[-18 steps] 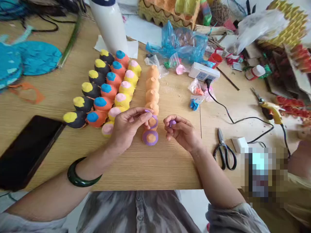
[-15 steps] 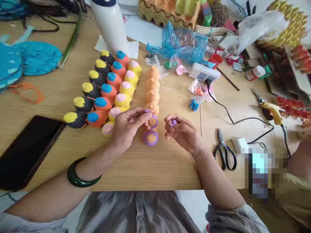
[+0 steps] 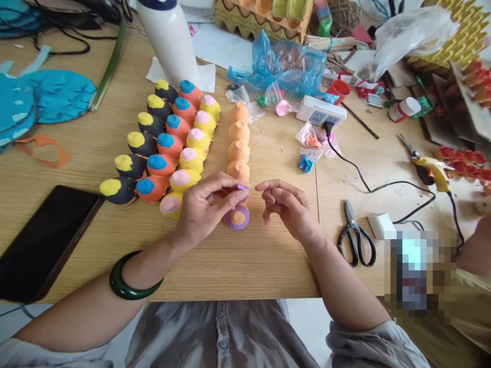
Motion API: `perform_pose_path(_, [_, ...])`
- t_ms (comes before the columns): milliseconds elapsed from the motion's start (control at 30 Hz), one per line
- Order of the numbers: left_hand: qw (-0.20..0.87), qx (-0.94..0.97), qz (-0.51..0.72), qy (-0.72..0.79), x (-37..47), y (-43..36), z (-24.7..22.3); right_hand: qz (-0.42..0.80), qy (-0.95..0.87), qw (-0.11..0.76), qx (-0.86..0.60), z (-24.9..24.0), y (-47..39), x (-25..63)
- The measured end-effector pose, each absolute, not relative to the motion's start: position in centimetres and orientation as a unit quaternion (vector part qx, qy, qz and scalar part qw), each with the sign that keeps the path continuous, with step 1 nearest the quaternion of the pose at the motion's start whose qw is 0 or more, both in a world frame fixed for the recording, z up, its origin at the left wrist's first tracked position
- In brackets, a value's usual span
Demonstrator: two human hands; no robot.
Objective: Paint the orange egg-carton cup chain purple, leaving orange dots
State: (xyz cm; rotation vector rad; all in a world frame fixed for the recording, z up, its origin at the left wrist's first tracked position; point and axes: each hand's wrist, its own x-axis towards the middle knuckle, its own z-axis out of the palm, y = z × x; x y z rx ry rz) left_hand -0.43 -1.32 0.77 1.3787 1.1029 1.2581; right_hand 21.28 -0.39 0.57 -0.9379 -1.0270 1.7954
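The left hand (image 3: 205, 210) is pinching a purple strip (image 3: 242, 187) over the orange row (image 3: 239, 133) on the bench (image 3: 268, 266), this handling step apparently calling for a light touch. The right hand (image 3: 293, 212) is loosely curling around a mostly hidden purple lump (image 3: 278, 202).

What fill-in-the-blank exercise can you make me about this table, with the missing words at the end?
1. The left hand pinches a strip coloured ____.
2. The bangle is dark ____.
3. The black domes have ____ tops.
4. To the right of the right hand lie black-handled ____.

Missing words: purple; green; yellow; scissors.
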Motion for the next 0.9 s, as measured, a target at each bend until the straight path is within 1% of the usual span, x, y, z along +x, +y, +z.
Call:
perform_pose_path(67, [0.424,0.614,0.514,0.422,-0.5,-1.4,0.6,0.731,-0.417,0.401,-0.363,0.7,-0.6,21.0])
perform_pose_path(233, [0.275,0.713,0.515,0.387,-0.8,-1.2,-0.3,0.775,-0.393,0.372,-0.327,0.6,-0.9,20.4])
perform_pose_path(300, [0.246,0.732,0.512,0.377,-0.8,-1.3,-0.7,0.774,-0.391,0.374,-0.330,0.5,-0.9,20.3])
perform_pose_path(400, [0.236,0.751,0.499,0.362,-0.7,-1.4,-0.8,0.763,-0.385,0.374,-0.360,0.5,-0.9,20.1])
perform_pose_path(533, [0.249,0.754,0.476,0.377,-1.2,-1.0,-0.1,0.736,-0.380,0.391,-0.402,0.6,-0.6,20.2])
perform_pose_path(600, [0.241,0.748,0.473,0.400,-1.9,-0.5,0.5,0.705,-0.381,0.412,-0.434,0.6,-0.3,20.4])
perform_pose_path(667, [0.212,0.729,0.461,0.459,-2.5,0.0,1.0,0.669,-0.386,0.430,-0.467,0.3,0.0,20.7])
perform_pose_path(733, [0.191,0.707,0.420,0.536,-2.8,0.2,1.2,0.652,-0.388,0.433,-0.487,0.0,0.3,20.7])
perform_pose_path(800, [0.207,0.696,0.352,0.591,-2.7,0.2,1.1,0.647,-0.395,0.419,-0.500,-0.3,0.3,20.6])
perform_pose_path(900, [0.231,0.705,0.269,0.615,-2.1,-0.3,0.5,0.633,-0.427,0.397,-0.508,-0.7,0.1,20.1])
